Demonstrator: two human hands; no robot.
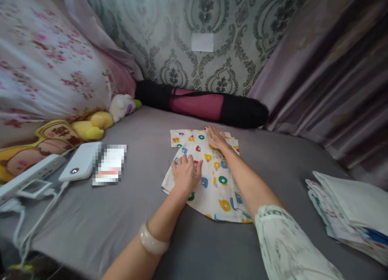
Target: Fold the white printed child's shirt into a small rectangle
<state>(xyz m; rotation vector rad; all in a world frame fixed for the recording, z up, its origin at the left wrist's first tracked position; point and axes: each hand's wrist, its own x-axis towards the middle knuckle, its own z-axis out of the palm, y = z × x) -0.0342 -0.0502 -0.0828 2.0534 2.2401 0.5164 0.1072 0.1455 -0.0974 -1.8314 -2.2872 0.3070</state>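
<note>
A small white child's garment (214, 179) printed with coloured letters lies spread flat on the grey bed sheet (139, 215). My left hand (185, 173) rests flat on its left side, fingers stretched out, a pale bangle on the wrist. My right hand (216, 137) reaches further out and presses flat on the garment's top edge near the collar, fingers together and extended. Neither hand grips anything.
A stack of folded light cloths (348, 211) sits at the right. A white power bank (81, 161), a power strip (28, 175) with cables and a blurred card lie at the left. Soft toys (91, 126), a floral pillow and a black-and-pink rolled bag (206, 104) line the back.
</note>
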